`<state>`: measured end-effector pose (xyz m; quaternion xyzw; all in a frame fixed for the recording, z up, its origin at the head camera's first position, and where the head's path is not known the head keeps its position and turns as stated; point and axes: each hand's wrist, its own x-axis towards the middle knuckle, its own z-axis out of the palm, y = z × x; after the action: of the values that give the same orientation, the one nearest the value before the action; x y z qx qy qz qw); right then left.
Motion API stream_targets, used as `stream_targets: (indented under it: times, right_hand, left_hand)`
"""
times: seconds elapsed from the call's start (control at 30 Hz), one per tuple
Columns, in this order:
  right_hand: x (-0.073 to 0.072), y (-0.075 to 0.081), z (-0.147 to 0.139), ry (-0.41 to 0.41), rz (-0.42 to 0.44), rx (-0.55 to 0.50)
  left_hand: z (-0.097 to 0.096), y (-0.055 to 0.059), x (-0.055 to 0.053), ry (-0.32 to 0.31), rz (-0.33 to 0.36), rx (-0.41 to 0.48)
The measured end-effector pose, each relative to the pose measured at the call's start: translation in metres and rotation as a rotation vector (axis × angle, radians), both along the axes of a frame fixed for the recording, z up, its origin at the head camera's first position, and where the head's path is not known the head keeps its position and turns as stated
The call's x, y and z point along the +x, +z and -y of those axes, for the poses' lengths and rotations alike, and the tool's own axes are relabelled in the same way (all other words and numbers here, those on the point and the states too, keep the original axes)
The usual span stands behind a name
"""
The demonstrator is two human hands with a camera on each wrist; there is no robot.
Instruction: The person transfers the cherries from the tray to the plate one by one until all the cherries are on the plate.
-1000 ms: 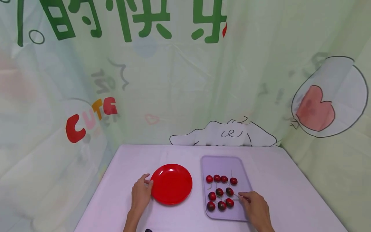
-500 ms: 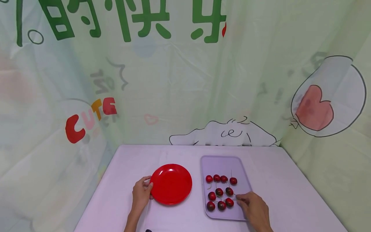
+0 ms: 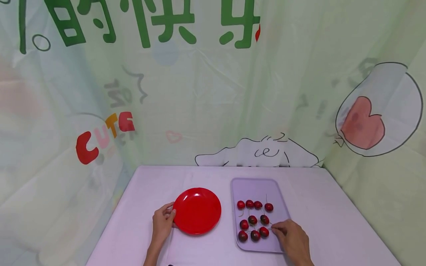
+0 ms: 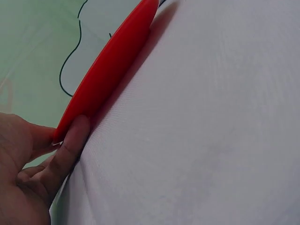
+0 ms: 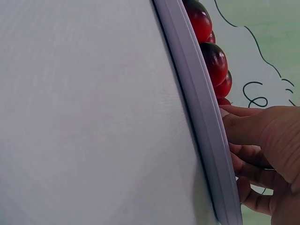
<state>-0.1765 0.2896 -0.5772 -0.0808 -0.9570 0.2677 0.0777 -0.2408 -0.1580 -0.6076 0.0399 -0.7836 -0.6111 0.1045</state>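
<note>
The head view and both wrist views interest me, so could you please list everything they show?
Table: one, pale lilac, lower centre
Tray: one, light purple, on the table
Cherries: ten, red to dark red, on the tray
Plate: one, red, left of the tray
Backdrop: count unclear, pale green and white, around the table
Printed characters: several, green, backdrop top
"CUTE" lettering: one word, multicoloured, backdrop left
Balloon drawing: one, white with pink heart, backdrop right
Outlined figure: one, white, beyond the table's far edge
Unidentified item: one, dark, bottom edge
Left hand: one, bare, gripping the plate's left rim
Right hand: one, bare, at the tray's right edge, grip unclear
</note>
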Motion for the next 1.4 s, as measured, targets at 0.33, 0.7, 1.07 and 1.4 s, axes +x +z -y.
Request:
stream_targets:
  times: [0.33,0.7,1.07,1.4]
  right_hand:
    - [0.001,0.009,0.002,0.004,-0.03,-0.144]
    - [-0.001,-0.002,0.001,-0.056,-0.098,-0.235]
    - [-0.001,-0.004,-0.003,-0.165,-0.114,-0.495]
    - [0.001,-0.001,-0.002,-0.207,-0.041,-0.685]
  left_hand:
    - [0.0,-0.004,0.001,-0.004,-0.005,0.041]
    - [0.0,-0.007,0.003,-0.002,-0.006,0.05]
    - [0.001,-0.01,0.001,0.002,-0.021,0.047]
    - [0.002,-0.012,0.0,0.001,-0.065,0.042]
